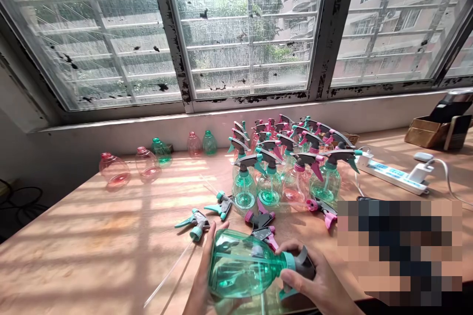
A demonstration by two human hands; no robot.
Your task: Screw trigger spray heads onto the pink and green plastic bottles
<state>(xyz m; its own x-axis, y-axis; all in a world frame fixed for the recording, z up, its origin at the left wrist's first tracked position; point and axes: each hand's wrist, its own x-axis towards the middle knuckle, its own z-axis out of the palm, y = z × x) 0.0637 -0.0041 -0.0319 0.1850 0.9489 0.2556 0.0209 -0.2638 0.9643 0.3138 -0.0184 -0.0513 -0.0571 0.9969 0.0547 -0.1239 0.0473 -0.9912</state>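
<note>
A: Hand status?

B: Left hand (pixel 201 283) part-closed, palm and fingers cupped round the base end of the green bottle (pixel 240 263). Right hand (pixel 318 280) pinched in at the neck end: thumb and fingers grasping the teal collar (pixel 289 261) and the dark sprayer (pixel 305 264). Neither one released.

A: Bottle pose?

B: Nearly on its side, neck to the right, held at the near side of the table (pixel 92 236). See-through green, ribbed walls, glare on the body. Pale tube (pixel 242 257) runs lengthwise inside. Sprayer sits at the neck (can't tell if it's fully tight).

A: What's around it?

B: Just beyond: loose teal sprayers (pixel 197 226), one with its straw angled to lower left, and loose pink sprayers (pixel 260 219). Behind those, a packed cluster of sprayer-topped bottles (pixel 269 189), green and pink, upright. Headless bottles (pixel 147 163), also green and pink, stand further left, some near the wall under the windows (pixel 246 34).

A: Right side?

B: White power strip (pixel 393 173) with a plug in it, then a brown box (pixel 424 132) further back. Lower right is pixelated (no read on that patch).
</note>
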